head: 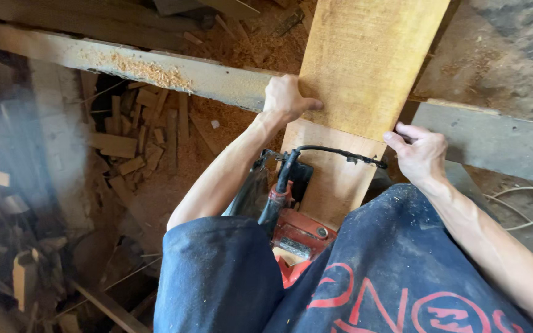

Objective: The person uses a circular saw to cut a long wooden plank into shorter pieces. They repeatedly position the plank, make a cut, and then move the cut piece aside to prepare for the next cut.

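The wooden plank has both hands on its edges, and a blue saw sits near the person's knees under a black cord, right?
Not quite. The head view shows the saw is red, not blue. The rest holds: the left hand and right hand grip the wooden plank at its edges, and the black cord crosses above the saw.

Item count, head view:

- Hands: two. One left hand (286, 98) and one right hand (422, 154), both at the edges of the plank.
- Wide planks: one pale wooden plank (365, 68), running away from the person.
- Cross beams: one long grey beam (155, 71) under the plank.
- Power saws: one red power saw (297, 237), with one black cable (334, 150) lying across the plank.
- White cords: two strands (528, 209) on the floor at right.
- Offcuts: one heap of small wood offcuts (137, 139); the individual pieces are too many and too overlapped to count.
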